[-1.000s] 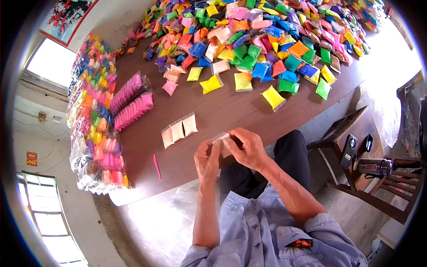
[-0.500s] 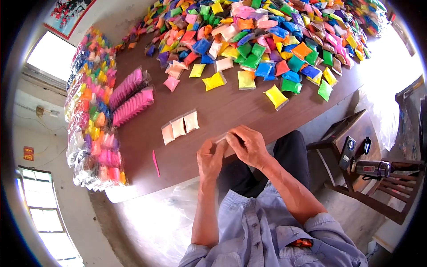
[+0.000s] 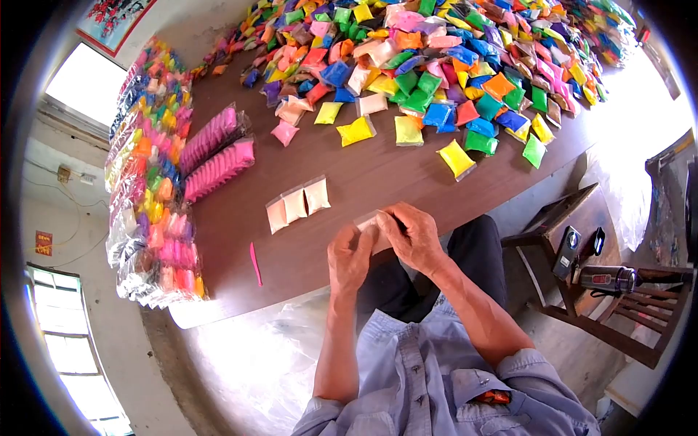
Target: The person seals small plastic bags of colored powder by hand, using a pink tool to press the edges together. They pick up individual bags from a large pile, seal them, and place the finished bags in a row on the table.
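Note:
A small pale packet is pinched between my two hands above the table's near edge, mostly covered by my fingers. My left hand is closed on its left side, thumb up. On the other side, my right hand grips it with curled fingers. Just beyond my hands, three pale peach packets lie side by side in a row on the brown table. A thin pink plastic tool lies to the left of my hands.
A large heap of colourful packets covers the table's far side. Two stacks of pink packets lie at the left, beside bagged multicoloured packets. A wooden chair at the right bears a phone and a flask.
The view has shifted slightly. Both hands stay together on the packet, with a small change in finger position; a little more of its upper edge shows. The things on the table have not moved.

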`<state>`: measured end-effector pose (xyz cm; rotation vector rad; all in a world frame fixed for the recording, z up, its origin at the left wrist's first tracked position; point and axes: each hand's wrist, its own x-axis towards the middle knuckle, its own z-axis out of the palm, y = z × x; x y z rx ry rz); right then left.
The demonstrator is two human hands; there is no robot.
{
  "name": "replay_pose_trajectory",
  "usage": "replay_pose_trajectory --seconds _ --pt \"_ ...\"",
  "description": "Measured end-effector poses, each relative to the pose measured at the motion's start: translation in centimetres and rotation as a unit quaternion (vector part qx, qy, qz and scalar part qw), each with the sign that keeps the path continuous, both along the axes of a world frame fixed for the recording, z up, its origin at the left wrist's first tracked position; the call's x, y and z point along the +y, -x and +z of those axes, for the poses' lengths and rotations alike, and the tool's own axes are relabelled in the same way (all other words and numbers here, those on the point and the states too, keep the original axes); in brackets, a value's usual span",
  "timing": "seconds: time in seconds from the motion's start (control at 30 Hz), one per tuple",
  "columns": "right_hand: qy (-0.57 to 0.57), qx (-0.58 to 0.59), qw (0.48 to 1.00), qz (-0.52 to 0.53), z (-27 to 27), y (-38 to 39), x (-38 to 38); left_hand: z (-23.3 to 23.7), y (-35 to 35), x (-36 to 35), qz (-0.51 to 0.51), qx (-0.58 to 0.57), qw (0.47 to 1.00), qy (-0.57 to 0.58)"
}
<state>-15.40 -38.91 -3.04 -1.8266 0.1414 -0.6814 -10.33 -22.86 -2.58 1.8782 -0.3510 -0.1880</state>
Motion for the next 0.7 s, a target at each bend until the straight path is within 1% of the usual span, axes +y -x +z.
replay_pose_trajectory --seconds 0.1,0.17,0.2,0.27,0.37,0.43,0.57,0.63,0.67,0.7 --pt "-0.001 0.025 1.0 -0.001 -0.1 0.1 0.1 0.2 0.1 -0.1 -0.015 0.008 1.0 -0.009" --pt "-0.04 0.033 0.998 -0.025 -0.5 0.0 0.3 0.3 0.2 -0.1 -0.023 0.021 0.999 -0.013" --pt "-0.041 0.033 0.998 -0.025 -0.5 0.0 0.3 0.3 0.2 -0.1 -0.02 0.01 1.0 -0.013" --pt "-0.026 0.027 0.999 -0.019 -0.4 0.1 0.1 0.4 0.2 -0.2 -0.017 0.0 1.0 -0.012" --pt "-0.016 0.028 0.999 -0.009 -0.1 0.2 0.1 0.3 0.2 -0.1 -0.013 0.017 1.0 0.007" --pt "-0.004 0.024 1.0 -0.007 -0.4 0.1 0.0 0.0 0.2 -0.1 -0.011 -0.017 1.0 -0.007" --pt "0.005 0.028 1.0 -0.012 -0.9 0.1 0.1 0.3 0.3 -0.3 -0.015 -0.01 1.0 -0.001" --pt "0.016 0.014 1.0 -0.013 -1.1 0.0 0.2 1.4 0.6 -0.8 0.021 0.036 0.998 0.035" --pt "0.027 0.0 1.0 -0.014 -1.1 0.0 0.2 1.3 0.6 -0.8 0.021 0.036 0.998 0.035" --pt "0.027 0.0 1.0 -0.014 -0.9 0.1 0.2 1.0 0.6 -0.7 0.027 0.007 0.999 0.035"
